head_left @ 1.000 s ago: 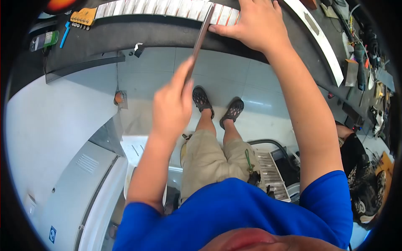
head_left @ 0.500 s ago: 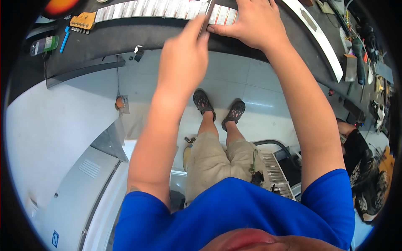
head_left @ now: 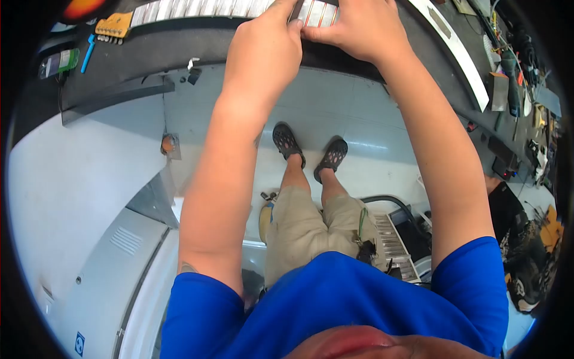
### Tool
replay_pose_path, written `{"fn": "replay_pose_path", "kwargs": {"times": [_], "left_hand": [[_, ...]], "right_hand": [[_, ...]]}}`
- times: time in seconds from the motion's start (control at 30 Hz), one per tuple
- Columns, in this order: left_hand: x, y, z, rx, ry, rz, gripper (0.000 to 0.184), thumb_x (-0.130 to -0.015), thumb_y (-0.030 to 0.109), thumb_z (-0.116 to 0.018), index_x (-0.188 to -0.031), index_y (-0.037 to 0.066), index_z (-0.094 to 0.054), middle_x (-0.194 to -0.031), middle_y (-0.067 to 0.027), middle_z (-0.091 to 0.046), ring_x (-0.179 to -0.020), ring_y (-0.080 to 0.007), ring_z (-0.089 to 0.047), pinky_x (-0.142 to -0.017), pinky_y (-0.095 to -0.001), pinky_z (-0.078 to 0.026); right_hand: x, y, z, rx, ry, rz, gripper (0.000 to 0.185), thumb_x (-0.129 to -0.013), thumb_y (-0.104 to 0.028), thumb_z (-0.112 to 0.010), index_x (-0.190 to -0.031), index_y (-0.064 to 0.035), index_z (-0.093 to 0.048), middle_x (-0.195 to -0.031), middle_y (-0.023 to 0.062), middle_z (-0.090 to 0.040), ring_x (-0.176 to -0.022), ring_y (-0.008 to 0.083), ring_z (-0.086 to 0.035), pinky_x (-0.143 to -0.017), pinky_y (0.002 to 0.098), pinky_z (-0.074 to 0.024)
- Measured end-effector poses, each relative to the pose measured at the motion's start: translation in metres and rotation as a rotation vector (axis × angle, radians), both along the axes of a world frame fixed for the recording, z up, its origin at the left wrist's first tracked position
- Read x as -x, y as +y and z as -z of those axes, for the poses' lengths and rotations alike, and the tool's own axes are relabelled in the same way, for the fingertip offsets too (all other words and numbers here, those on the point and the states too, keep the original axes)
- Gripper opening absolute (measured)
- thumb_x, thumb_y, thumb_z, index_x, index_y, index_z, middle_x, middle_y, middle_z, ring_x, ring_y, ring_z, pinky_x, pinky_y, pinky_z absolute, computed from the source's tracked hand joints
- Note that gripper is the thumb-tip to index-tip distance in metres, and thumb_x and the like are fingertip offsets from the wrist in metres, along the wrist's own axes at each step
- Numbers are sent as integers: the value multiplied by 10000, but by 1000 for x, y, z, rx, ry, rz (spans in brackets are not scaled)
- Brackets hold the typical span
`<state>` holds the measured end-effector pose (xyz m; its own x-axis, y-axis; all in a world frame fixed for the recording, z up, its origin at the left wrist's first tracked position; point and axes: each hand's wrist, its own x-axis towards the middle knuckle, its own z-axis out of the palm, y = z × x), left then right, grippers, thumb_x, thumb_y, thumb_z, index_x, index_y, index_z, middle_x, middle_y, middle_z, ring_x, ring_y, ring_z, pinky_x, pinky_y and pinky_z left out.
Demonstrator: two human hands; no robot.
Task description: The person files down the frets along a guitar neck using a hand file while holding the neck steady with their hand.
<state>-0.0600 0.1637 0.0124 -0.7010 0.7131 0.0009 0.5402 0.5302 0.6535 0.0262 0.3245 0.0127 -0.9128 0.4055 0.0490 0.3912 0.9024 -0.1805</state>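
Note:
A guitar neck [head_left: 203,9] with pale tape between its frets lies across the dark bench at the top. Its wooden headstock [head_left: 113,27] with tuning pegs points left. My left hand [head_left: 266,51] is closed round a narrow dark file [head_left: 296,11], which lies across the neck and is mostly hidden by the fingers. Just right of it, my right hand [head_left: 368,30] rests on the neck with thumb and fingers spread; reddish lines show between the tape strips beside the thumb.
A long white curved strip [head_left: 457,51] lies on the bench at right, near many tools and a metal block [head_left: 498,90]. At left are a blue tool [head_left: 88,54] and a green-labelled bottle [head_left: 58,63]. Another person's dark clothing [head_left: 508,209] shows at lower right.
My left hand has moved up with the file, from below the bench edge onto the neck. My right hand has stayed in about the same place.

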Motion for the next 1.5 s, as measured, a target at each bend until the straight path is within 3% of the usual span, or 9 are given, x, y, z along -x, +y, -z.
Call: {"fn": "replay_pose_path", "kwargs": {"times": [0.07, 0.2, 0.37, 0.6, 0.8, 0.97, 1.3, 1.33, 1.5], "left_hand": [[-30, -43, 2, -75, -95, -64, 447, -1054, 96, -655, -1499, 132, -635, -790, -233, -697, -628, -308, -674, -656, -395, -540], [-87, -119, 9, -55, -156, -91, 488, -1041, 63, -653, -1523, 119, -600, -958, -259, -755, -883, -498, -726, -745, -538, -579], [-80, -95, 17, 133, -318, -105, 480, -1037, 75, -673, -1507, 89, -575, -826, -244, -712, -782, -485, -703, -684, -538, -542], [-91, -146, 26, -241, -466, -139, 408, -1123, 143, -603, -1525, 102, -544, -699, 26, -531, -631, -71, -479, -591, -259, -396], [-65, -120, 16, -176, -543, -173, 382, -1136, 181, -564, -1511, 108, -576, -720, 19, -555, -631, -66, -480, -584, -255, -395], [-17, -28, 32, -277, -189, -93, 386, -1088, 168, -607, -1470, 116, -626, -723, -45, -623, -605, -136, -543, -614, -337, -480], [-59, -82, 32, -221, -125, -105, 414, -1043, 43, -655, -1449, 119, -651, -762, -163, -677, -592, -228, -636, -636, -337, -517], [-41, -53, 22, -203, -66, -83, 398, -1047, 50, -656, -1440, 112, -652, -805, -201, -713, -653, -334, -703, -661, -380, -547], [-49, -60, 24, -230, -12, -101, 375, -1051, 78, -664, -1425, 108, -651, -936, -277, -748, -842, -453, -748, -724, -442, -578]], "right_hand": [[8, 15, 18, -17, 14, -17, 1093, -749, -703, -846, -1504, 32, -554, -1638, 373, -435, -1557, 519, -389, -1281, 612, -309], [8, 10, 8, -20, -4, 6, 1100, -755, -716, -843, -1513, 25, -551, -1641, 362, -433, -1562, 507, -386, -1286, 606, -307], [8, 7, 2, -4, 4, 25, 1074, -764, -682, -857, -1518, 21, -552, -1642, 357, -437, -1563, 500, -387, -1286, 606, -307], [9, 16, 18, 3, 41, -32, 912, -780, -638, -869, -1384, 7, -643, -1624, 318, -483, -1544, 487, -416, -1272, 585, -334], [8, 15, 15, 28, 101, -109, 749, -793, -603, -875, -1200, -1, -691, -1566, 297, -546, -1490, 462, -477, -1218, 566, -394], [7, 15, 23, -36, 162, -122, 755, -783, -608, -875, -1179, 12, -707, -1555, 298, -553, -1485, 450, -485, -1203, 544, -415], [4, 18, 17, -22, 115, -127, 748, -822, -659, -829, -1166, 4, -787, -1571, 309, -537, -1479, 466, -486, -1209, 567, -396], [3, 19, 20, -23, 127, -140, 732, -822, -657, -826, -1135, 3, -775, -1565, 312, -543, -1478, 465, -485, -1207, 560, -397], [6, 18, 18, -50, 93, -137, 773, -823, -656, -828, -1200, 16, -778, -1564, 312, -543, -1483, 455, -479, -1212, 559, -392]]}}
